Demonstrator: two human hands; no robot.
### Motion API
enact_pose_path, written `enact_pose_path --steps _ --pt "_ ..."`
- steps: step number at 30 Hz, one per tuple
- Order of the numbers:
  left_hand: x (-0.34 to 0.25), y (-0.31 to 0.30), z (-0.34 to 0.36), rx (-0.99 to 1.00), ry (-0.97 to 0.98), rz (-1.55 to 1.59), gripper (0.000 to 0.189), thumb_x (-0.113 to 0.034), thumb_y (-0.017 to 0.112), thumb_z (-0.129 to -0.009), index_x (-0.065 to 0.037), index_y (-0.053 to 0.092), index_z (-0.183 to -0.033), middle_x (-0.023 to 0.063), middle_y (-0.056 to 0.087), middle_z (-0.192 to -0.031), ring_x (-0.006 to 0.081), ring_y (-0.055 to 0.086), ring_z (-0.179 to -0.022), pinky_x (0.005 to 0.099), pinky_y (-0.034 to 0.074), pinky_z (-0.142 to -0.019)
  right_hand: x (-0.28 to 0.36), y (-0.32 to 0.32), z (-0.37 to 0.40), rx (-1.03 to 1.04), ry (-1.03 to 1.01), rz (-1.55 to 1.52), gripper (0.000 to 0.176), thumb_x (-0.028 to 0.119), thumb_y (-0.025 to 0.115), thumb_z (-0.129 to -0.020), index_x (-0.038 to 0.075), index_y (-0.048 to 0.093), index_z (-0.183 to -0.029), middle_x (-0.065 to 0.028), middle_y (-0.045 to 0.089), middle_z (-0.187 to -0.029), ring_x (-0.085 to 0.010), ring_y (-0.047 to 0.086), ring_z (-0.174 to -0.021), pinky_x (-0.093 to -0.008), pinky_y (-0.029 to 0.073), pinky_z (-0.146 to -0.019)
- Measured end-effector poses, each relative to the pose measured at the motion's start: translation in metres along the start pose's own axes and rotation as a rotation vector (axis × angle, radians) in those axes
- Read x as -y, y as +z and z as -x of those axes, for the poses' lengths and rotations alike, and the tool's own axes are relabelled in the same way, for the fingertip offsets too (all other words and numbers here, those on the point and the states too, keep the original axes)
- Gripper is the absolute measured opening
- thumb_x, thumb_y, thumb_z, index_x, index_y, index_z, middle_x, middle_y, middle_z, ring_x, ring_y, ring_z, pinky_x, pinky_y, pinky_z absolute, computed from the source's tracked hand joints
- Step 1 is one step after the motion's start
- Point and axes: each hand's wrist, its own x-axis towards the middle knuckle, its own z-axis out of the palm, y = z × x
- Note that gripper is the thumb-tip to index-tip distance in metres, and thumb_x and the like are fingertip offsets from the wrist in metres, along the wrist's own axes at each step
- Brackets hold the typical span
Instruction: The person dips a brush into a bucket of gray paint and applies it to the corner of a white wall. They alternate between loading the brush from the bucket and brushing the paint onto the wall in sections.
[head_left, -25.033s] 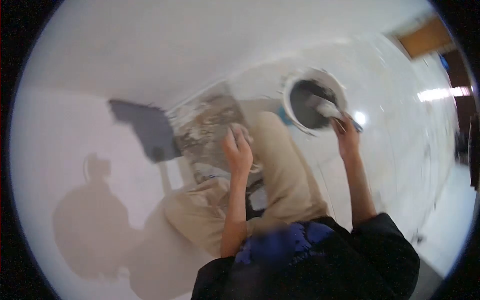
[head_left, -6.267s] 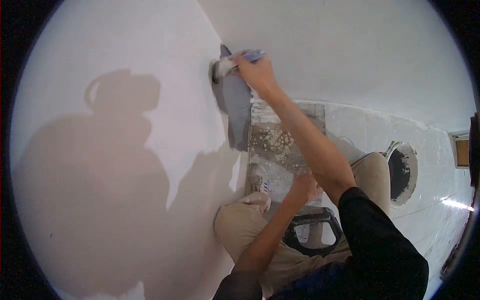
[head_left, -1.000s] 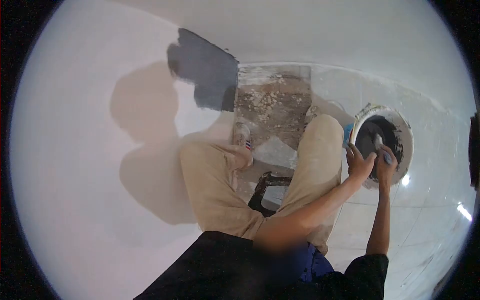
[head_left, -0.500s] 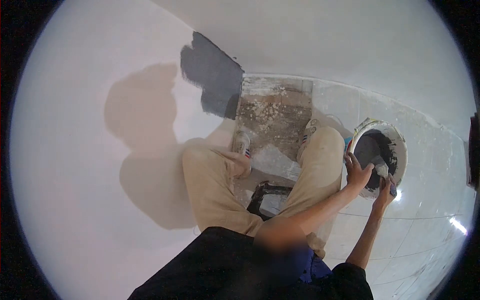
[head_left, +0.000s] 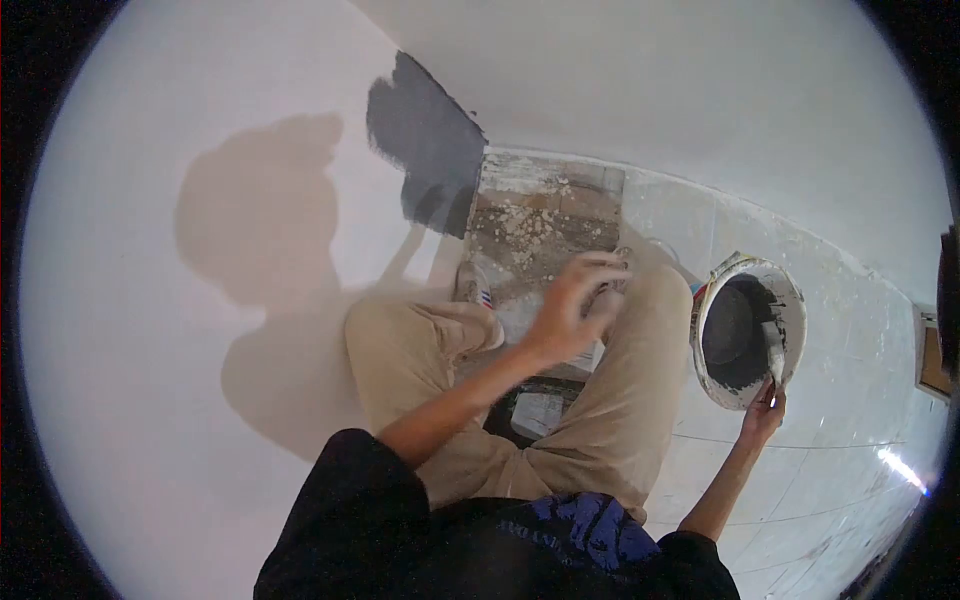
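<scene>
My right hand (head_left: 764, 412) is closed around the handle of a paintbrush (head_left: 774, 352) at the near rim of the bucket. The pale, grey-smeared brush head points into the bucket. Dark grey paint (head_left: 740, 325) coats the inside of the white bucket (head_left: 797, 310), which stands on the floor to my right. My left hand (head_left: 577, 308) hangs in front of my right knee, slightly blurred. Its fingers are loosely bent, with the thumb apart and nothing visible between them.
A dark grey painted patch (head_left: 425, 150) covers the left wall near the corner. Between my feet lies a stained, paint-spotted board (head_left: 550, 215). Beneath my legs is a black-framed object (head_left: 540, 412), partly hidden. Pale floor tiles (head_left: 810, 470) extend to the right.
My left hand has left the brush and bucket, swinging left to in front of my knee. My right hand has lowered slightly, still with the brush. The view has shifted a little.
</scene>
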Motion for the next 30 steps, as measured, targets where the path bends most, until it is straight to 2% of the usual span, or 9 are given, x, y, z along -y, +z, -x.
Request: enact_pose_path --steps 3,8,11,14,15,18,23,27,30 --pt "0.061 -0.040 0.023 0.017 -0.155 -0.084 0.031 -0.019 0.062 -0.085 -0.009 0.061 -0.115 0.0159 0.053 -0.121 0.0332 0.054 -0.111 0.0412 0.044 -0.094 0.008 0.007 0.014 0.162 -0.119 0.065 0.035 0.003 0.049 -0.094 -0.011 0.046 -0.126 -0.0279 0.053 -0.120 -0.0350 0.054 -0.113 -0.0394 0.052 -0.099" --pt "0.136 -0.078 0.052 0.397 -0.228 -0.425 0.043 -0.026 0.062 -0.084 -0.012 0.055 -0.125 0.0166 0.051 -0.126 0.0353 0.055 -0.107 0.0443 0.046 -0.091 0.005 0.169 0.100 0.174 -0.129 0.119 0.037 0.005 0.042 -0.098 -0.008 0.040 -0.133 -0.0226 0.047 -0.132 -0.0262 0.045 -0.124 -0.0321 0.040 -0.109" --pt "0.184 -0.069 0.065 0.616 -0.298 -0.645 0.052 -0.037 0.058 -0.088 -0.007 0.050 -0.130 0.0189 0.049 -0.128 0.0369 0.053 -0.112 0.0461 0.045 -0.094 -0.046 0.256 0.138 0.358 -0.485 0.975 0.037 0.004 0.041 -0.099 -0.008 0.041 -0.134 -0.0224 0.046 -0.134 -0.0238 0.045 -0.125 -0.0310 0.040 -0.108" --pt "0.191 -0.059 0.063 0.793 -0.391 -0.654 0.060 -0.044 0.056 -0.089 -0.006 0.046 -0.135 0.0201 0.047 -0.131 0.0382 0.050 -0.117 0.0483 0.043 -0.096 -0.118 0.332 0.185 0.675 -0.075 0.429 0.037 0.006 0.046 -0.096 -0.008 0.044 -0.130 -0.0227 0.048 -0.132 -0.0275 0.046 -0.125 -0.0355 0.036 -0.110" --pt "0.190 -0.055 0.059 0.838 -0.417 -0.625 0.062 -0.046 0.055 -0.089 -0.008 0.044 -0.136 0.0202 0.047 -0.133 0.0386 0.049 -0.118 0.0492 0.043 -0.097 -0.143 0.341 0.163 0.713 0.249 0.175 0.039 0.009 0.049 -0.095 -0.010 0.044 -0.128 -0.0220 0.047 -0.133 -0.0282 0.045 -0.125 -0.0377 0.035 -0.111" --pt "0.190 -0.045 0.054 0.873 -0.427 -0.606 0.063 -0.048 0.055 -0.088 -0.011 0.044 -0.138 0.0219 0.045 -0.136 0.0401 0.049 -0.119 0.0505 0.042 -0.097 -0.251 0.381 0.192 0.867 0.351 0.295 0.038 0.008 0.049 -0.094 -0.007 0.046 -0.129 -0.0177 0.052 -0.123 -0.0291 0.050 -0.120 -0.0348 0.038 -0.108" --pt "0.186 -0.047 0.054 0.691 -0.338 -0.478 0.055 -0.044 0.058 -0.087 -0.008 0.052 -0.128 0.0209 0.052 -0.129 0.0383 0.052 -0.117 0.0506 0.042 -0.096 -0.409 0.402 0.231 0.796 0.478 0.441 0.023 0.003 0.057 -0.089 -0.007 0.056 -0.110 -0.0129 0.061 -0.106 -0.0239 0.063 -0.098 -0.0287 0.055 -0.083" --pt "0.207 -0.032 0.057 0.582 -0.352 -0.417 0.047 -0.037 0.058 -0.086 -0.008 0.055 -0.123 0.0190 0.057 -0.124 0.0357 0.053 -0.116 0.0517 0.043 -0.093 -0.467 0.420 0.247 0.691 0.459 0.646 0.018 0.004 0.060 -0.087 -0.005 0.060 -0.102 -0.0119 0.064 -0.099 -0.0220 0.065 -0.091 -0.0272 0.058 -0.076" --pt "0.281 0.008 0.088 0.397 -0.316 -0.229 0.043 -0.032 0.056 -0.086 -0.011 0.056 -0.123 0.0179 0.057 -0.125 0.0367 0.054 -0.115 0.0523 0.044 -0.091 -0.492 0.432 0.253 0.753 0.423 0.645 0.017 0.005 0.060 -0.087 -0.005 0.062 -0.100 -0.0122 0.064 -0.099 -0.0208 0.065 -0.090 -0.0263 0.058 -0.074"
